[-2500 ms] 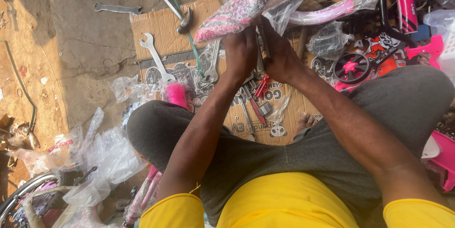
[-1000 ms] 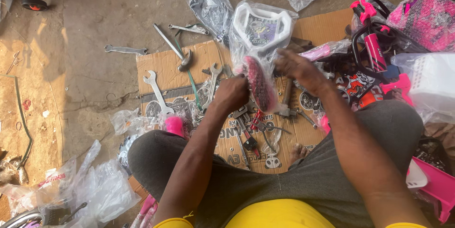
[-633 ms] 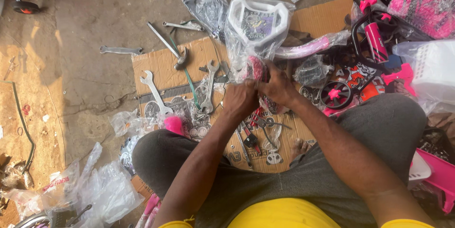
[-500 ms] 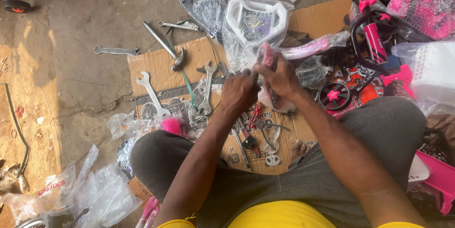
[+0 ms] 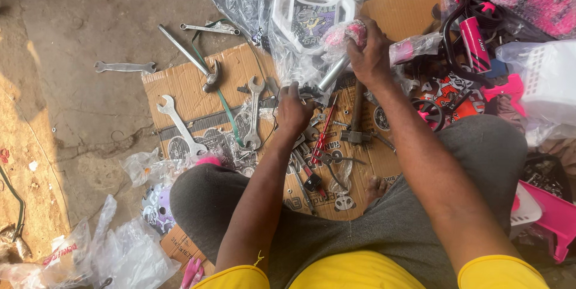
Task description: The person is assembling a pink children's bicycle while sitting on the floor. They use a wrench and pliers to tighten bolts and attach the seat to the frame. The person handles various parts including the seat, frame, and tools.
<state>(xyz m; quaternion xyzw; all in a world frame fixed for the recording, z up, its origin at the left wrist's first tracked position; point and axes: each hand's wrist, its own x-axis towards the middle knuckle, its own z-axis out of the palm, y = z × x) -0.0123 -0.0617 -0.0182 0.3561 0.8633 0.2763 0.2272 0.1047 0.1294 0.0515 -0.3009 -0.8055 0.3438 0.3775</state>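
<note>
The right hand (image 5: pixel 371 55) is wrapped tight around the pink padded top of a shiny metal post (image 5: pixel 333 73) that still has clear plastic on it, and it holds the post up over the far edge of the flat brown cardboard sheet (image 5: pixel 180 85). The left hand (image 5: pixel 294 112) has come off the post. A moment ago both hands were close together on it; now the left hand is lower down, near the middle of the cardboard, with its fingers bent at the post's black bottom end. I cannot tell if it is gripping or only touching. So the work looks to have moved from the wrapped top to the bottom end. Right below the left hand lies a red-handled screwdriver (image 5: pixel 323 136), and a wooden-handled hammer (image 5: pixel 357 112) lies just beside it. Two silver open-ended spanners (image 5: pixel 179 126) lie nearer the left edge. A white plastic plate in a clear bag (image 5: pixel 312 16) sits at the far edge, touching the post's wrapping.
</note>
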